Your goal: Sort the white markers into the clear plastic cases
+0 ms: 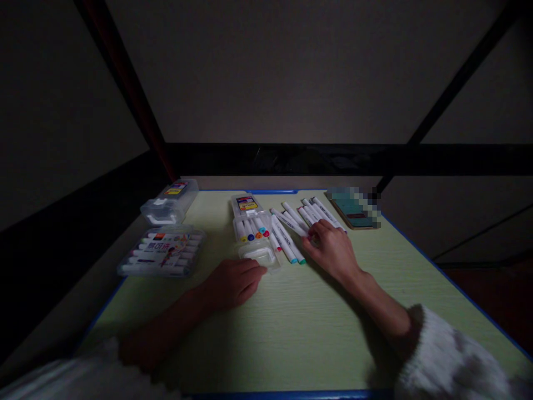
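An open clear marker case (255,230) lies in the middle of the green table (291,333) with a few markers with coloured caps inside. My left hand (233,280) rests curled at the case's near lid, fingertips touching it. Several white markers (291,228) lie loose to the right of the case. My right hand (331,247) lies over the right end of that row, fingers closed around one marker.
Two more clear marker cases stand at the left: a shut one (170,201) at the back and a flat full one (163,251) nearer. A blurred teal-and-brown flat object (353,208) lies at the back right. The table has blue edges.
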The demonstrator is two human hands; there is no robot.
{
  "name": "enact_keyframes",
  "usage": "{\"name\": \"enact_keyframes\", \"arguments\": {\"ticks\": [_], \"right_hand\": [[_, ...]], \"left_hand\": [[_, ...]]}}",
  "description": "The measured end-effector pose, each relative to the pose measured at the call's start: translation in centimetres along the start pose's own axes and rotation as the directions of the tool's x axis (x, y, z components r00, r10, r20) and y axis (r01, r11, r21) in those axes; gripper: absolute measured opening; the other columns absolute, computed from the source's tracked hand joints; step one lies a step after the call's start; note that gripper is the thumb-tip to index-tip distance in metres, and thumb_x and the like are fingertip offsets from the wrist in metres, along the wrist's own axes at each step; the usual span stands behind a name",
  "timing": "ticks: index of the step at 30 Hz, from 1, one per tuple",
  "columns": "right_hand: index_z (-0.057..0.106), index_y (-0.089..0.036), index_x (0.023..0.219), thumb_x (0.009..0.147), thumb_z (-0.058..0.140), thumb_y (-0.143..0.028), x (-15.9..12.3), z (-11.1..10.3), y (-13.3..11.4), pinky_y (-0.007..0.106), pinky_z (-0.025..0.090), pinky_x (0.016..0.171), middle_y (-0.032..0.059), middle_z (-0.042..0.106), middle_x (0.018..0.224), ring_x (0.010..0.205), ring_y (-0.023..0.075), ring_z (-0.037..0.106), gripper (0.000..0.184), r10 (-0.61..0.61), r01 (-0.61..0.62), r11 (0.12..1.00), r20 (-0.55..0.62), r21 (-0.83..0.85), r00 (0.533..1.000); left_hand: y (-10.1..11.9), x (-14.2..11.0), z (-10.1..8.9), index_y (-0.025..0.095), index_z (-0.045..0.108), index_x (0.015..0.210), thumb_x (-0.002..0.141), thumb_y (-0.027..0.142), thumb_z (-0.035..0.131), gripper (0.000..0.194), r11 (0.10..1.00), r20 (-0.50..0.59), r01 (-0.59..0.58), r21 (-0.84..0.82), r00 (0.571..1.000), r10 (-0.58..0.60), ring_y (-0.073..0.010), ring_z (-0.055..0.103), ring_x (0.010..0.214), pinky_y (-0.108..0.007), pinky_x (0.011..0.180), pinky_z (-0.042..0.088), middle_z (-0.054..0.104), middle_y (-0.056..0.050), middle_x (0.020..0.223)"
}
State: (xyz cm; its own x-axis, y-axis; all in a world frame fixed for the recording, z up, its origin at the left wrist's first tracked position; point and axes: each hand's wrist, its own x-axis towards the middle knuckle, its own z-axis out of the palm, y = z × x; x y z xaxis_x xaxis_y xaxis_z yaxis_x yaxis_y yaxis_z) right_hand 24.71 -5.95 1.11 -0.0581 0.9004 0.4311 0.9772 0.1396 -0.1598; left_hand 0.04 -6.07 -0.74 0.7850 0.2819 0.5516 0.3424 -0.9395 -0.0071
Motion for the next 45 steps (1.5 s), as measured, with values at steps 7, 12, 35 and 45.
{"name": "enact_keyframes", "arguments": {"ticks": [7,12,35,45], "right_hand": [[0.057,-0.017,0.081,0.080,0.048,-0.032,-0.2,0.0,0.1,0.026,0.034,0.054,0.0028,0.062,0.064,0.057,0.0168,0.055,0.017,0.047,-0.032,0.988,-0.100,0.152,0.994],[0.055,-0.017,0.083,0.080,0.046,-0.033,-0.3,0.0,0.1,0.025,0.037,0.053,0.0038,0.064,0.066,0.055,0.0163,0.057,0.018,0.096,-0.061,0.954,-0.107,0.293,0.990],[0.052,-0.019,0.075,0.080,0.054,-0.028,-0.7,-0.6,-0.4,0.027,0.042,0.054,-0.0005,0.057,0.059,0.054,0.0139,0.053,0.010,0.017,0.169,0.912,-0.446,0.374,0.895],[0.050,-0.020,0.076,0.080,0.056,-0.031,-1.3,-0.7,-0.1,0.030,0.043,0.052,-0.0013,0.053,0.057,0.052,0.0146,0.052,0.012,0.020,0.231,0.913,-0.603,0.336,0.798]], "left_hand": [[-0.1,-0.1,0.1,0.013,0.057,0.094,0.088,0.014,0.038,0.020,1.000,0.006,0.012,-0.010,1.000,-0.012,-0.0122,0.062,0.069,-0.021,0.060,0.048,0.067,-0.005,0.080],[0.0,-0.1,0.1,0.013,0.058,0.094,0.088,0.015,0.037,0.021,1.000,0.017,0.022,-0.017,1.000,-0.021,-0.0123,0.062,0.068,-0.021,0.060,0.048,0.066,-0.006,0.080],[0.0,0.0,0.0,0.012,0.057,0.097,0.087,0.014,0.038,0.022,1.000,0.023,0.015,-0.026,1.000,-0.014,-0.0128,0.062,0.068,-0.022,0.060,0.047,0.066,-0.006,0.082],[0.4,0.1,-0.4,0.012,0.054,0.107,0.087,0.015,0.037,0.026,1.000,0.027,-0.010,-0.025,1.000,0.011,-0.0126,0.062,0.069,-0.022,0.059,0.048,0.066,-0.006,0.080]]}}
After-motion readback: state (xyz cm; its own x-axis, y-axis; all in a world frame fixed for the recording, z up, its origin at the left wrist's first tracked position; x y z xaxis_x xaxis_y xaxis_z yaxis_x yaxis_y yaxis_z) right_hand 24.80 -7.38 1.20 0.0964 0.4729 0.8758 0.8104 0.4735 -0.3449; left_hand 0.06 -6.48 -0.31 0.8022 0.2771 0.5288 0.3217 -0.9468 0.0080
